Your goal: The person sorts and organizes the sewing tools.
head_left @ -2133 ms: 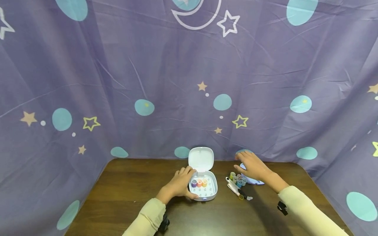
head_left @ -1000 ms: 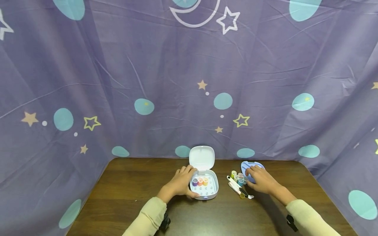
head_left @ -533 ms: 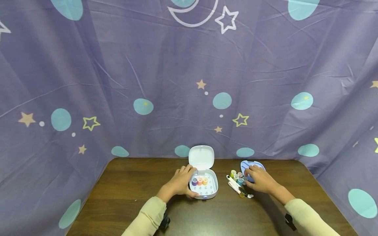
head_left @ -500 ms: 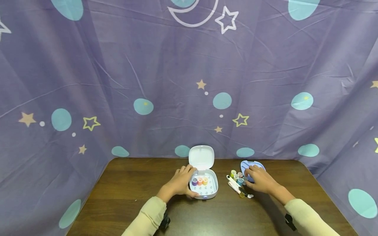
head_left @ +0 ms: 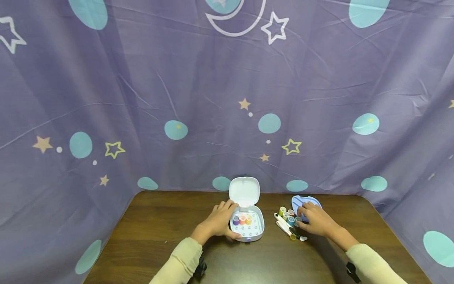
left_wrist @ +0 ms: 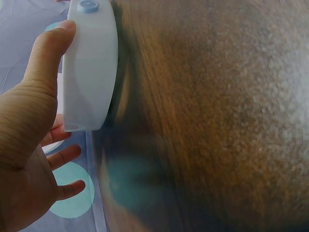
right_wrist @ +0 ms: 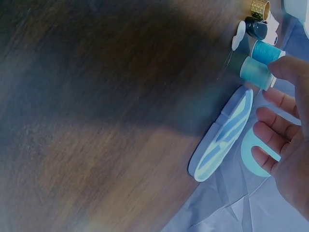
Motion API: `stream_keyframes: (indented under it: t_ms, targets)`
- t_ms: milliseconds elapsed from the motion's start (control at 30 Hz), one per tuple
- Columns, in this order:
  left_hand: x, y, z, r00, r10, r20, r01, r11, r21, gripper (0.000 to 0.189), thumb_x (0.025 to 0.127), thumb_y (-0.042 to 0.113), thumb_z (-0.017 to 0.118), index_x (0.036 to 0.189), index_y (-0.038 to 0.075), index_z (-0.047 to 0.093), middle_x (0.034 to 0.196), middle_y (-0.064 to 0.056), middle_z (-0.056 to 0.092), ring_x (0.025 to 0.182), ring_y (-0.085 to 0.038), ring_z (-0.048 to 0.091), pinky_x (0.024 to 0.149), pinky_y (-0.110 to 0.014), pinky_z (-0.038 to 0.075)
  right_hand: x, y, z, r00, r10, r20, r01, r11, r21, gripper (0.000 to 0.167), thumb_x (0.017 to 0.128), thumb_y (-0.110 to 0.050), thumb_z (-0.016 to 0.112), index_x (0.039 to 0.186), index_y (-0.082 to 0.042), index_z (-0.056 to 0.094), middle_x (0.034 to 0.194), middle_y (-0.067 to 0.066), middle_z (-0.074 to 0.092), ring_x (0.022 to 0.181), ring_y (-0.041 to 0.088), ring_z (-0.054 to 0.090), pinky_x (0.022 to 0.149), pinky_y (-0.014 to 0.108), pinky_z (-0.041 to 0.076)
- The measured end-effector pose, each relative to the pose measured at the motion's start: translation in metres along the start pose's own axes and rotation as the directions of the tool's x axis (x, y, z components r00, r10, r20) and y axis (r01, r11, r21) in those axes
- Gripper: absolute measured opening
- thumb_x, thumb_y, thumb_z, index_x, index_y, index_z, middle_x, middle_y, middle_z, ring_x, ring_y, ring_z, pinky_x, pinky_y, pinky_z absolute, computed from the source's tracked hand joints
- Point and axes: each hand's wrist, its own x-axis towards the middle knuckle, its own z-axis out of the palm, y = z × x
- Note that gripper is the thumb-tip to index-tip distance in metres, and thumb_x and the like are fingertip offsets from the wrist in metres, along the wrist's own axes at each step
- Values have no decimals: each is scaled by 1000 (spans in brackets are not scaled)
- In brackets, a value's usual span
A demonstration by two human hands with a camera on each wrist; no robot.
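Note:
A small white sewing box [head_left: 260, 232] stands with its lid [head_left: 244, 191] up. Purple, coral and yellow thread spools [head_left: 242, 220] stand in a row on its pegged tray. My left hand [head_left: 218, 221] grips the box's left side, thumb at the front near the blue latch [left_wrist: 88, 6] and fingers toward the back. My right hand [head_left: 317, 221] is at the loose spools on the table, its thumb and forefinger pinching the end of a pale teal thread spool [right_wrist: 255, 72]. A brighter blue spool [right_wrist: 265, 51] sits beside that one.
Several more spools [head_left: 283, 211] cluster right of the box. In front of them lie a white slim tool [head_left: 283, 227], a gold thimble [head_left: 293, 237] and a small white piece [head_left: 303, 238]. A blue slotted tray [head_left: 298, 201] lies behind the right hand. A patterned curtain [head_left: 198, 157] hangs behind the table.
My right hand has come down from above the blue tray to the spools, and its thumb and forefinger now close on the pale teal one. The left hand keeps its grip on the box.

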Motion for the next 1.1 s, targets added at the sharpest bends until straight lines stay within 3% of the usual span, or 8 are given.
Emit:
stream_keyframes:
  t_ms: [367,600,767,933,1100]
  targets:
    - [1,0,-1,1000,-3,3,3,1000,-1,104,64,59,89,145,8,47,134,-6,50,120,-25,48,101,-46,43,1,-2,-9,1000,-1,-22,1,1000,-11,26,75,-27,84,78,-18,60,77,-8,50,75,9,47,65,32,40]
    - [2,-1,-2,1000,-7,-1,7,1000,1,105,64,59,89,145,9,47,134,-7,50,119,-26,48,100,-46,43,21,-13,-32,999,26,-18,-26,1000,-1,25,76,-26,82,75,-19,58,76,-8,50,73,9,43,64,29,36]
    - [3,0,-2,1000,3,-3,-3,1000,10,105,64,60,89,145,8,47,134,-7,51,119,-26,49,98,-45,44,42,-31,-42,999,35,-1,-34,996,80,21,82,-24,80,80,-19,60,78,-7,53,76,6,42,67,27,36]
    - [2,0,-2,1000,-1,0,1,1000,12,105,64,60,89,145,8,47,134,-7,51,119,-26,49,98,-46,44,67,-55,-43,999,-35,17,32,987,157,19,88,-23,77,87,-15,61,81,-2,58,78,6,43,70,28,38]
    - [1,1,0,1000,-9,5,9,1000,9,105,64,60,89,145,8,47,134,-7,51,118,-25,49,99,-45,44,85,-76,-37,989,-147,3,146,985,94,18,90,-26,75,92,-15,61,83,-6,55,78,8,44,69,27,37]
